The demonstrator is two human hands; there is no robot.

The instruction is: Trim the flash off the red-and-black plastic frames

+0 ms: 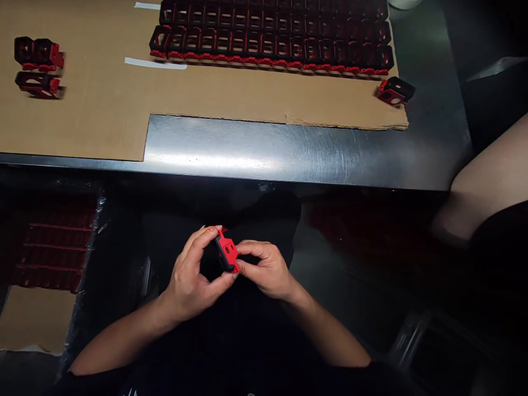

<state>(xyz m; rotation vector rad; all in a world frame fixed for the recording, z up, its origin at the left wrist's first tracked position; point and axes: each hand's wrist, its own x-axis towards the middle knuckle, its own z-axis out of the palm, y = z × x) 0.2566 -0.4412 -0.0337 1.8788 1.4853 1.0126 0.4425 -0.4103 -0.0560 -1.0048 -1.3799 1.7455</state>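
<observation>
A small red-and-black rectangular plastic piece (229, 252) is held in front of the near edge of the brushed silver metal table (247, 148). It is gripped at both ends between the fingers and thumb of the left hand (190, 278), while its red side is pinched by the thumb and forefinger of the right hand (270, 270). A flat brown cardboard sheet (247, 94) is laid on the table, and rows of similar red-and-black plastic frames (270, 47) are lined up toward the table's far side. Another person's bare forearm (495, 170) is seen beside the table's right end.
</observation>
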